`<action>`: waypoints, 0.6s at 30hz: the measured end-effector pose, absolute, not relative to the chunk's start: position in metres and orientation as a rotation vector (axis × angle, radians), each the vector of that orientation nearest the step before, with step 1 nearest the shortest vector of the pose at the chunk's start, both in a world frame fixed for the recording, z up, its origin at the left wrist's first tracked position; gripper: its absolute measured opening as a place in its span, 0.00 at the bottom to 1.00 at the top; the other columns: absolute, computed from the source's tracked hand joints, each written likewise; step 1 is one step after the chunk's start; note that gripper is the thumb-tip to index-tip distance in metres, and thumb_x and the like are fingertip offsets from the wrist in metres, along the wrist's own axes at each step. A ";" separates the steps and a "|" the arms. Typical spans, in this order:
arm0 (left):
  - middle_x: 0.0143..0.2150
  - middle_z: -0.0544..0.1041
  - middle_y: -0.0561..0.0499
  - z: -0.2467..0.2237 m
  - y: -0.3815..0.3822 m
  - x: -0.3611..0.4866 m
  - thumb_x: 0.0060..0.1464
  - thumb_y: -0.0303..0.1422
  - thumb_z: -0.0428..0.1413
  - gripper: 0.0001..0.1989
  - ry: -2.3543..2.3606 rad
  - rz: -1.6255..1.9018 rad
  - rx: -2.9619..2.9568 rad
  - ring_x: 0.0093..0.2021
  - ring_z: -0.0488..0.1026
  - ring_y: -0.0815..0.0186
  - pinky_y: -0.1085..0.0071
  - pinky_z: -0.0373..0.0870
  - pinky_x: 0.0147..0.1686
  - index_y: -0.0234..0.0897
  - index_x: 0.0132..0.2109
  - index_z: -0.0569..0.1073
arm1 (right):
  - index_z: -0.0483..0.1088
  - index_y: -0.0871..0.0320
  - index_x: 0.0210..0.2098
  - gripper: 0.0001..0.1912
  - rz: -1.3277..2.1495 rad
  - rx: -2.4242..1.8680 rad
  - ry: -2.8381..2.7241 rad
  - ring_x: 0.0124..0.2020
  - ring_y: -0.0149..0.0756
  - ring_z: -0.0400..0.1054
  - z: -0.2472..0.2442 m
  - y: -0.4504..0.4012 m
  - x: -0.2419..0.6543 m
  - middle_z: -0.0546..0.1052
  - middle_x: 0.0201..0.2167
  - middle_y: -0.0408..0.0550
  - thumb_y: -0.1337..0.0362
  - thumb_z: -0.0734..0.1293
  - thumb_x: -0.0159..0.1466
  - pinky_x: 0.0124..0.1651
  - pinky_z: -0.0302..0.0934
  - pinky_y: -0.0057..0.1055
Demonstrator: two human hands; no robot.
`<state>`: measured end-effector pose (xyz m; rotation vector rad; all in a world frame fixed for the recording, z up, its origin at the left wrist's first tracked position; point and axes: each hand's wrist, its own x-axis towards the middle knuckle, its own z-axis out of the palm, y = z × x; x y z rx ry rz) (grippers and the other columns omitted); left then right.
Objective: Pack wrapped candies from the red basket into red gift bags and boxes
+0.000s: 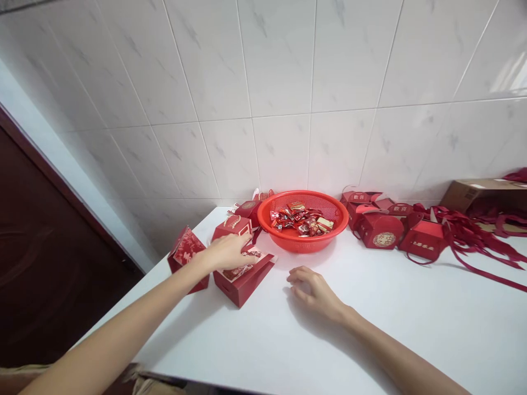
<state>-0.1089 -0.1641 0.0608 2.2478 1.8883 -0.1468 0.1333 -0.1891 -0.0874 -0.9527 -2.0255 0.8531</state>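
Observation:
My left hand (231, 252) is over a red gift box (239, 288) with printed panels, at the left of the table. Its thumb and fingers are spread apart above the box's upper side; whether they touch it is hard to tell. Behind that box stands another red box (233, 222), partly covered by the hand. To the left is a red box with a floral print (187, 249). My right hand (313, 291) rests low at the middle of the table, fingers loosely curled, a gap between thumb and fingers, nothing in it. Beyond both hands sits a red plastic basket (302, 244) with wrapped candies (304, 219).
Several folded red candy boxes (381, 230) stand on the right by the tiled wall (284, 153). Dark red ribbons (473, 236) trail over the white table (370, 307). A cardboard box (473, 192) is at the far right. A dark door (49, 247) is left of the table.

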 end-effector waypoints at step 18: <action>0.66 0.67 0.42 0.066 -0.196 -0.086 0.52 0.60 0.53 0.43 1.503 0.087 1.914 0.60 0.70 0.49 0.64 0.68 0.52 0.46 0.70 0.57 | 0.68 0.58 0.26 0.24 1.294 -0.862 -1.514 0.26 0.31 0.67 -0.055 -0.199 0.135 0.73 0.24 0.43 0.43 0.63 0.65 0.35 0.64 0.29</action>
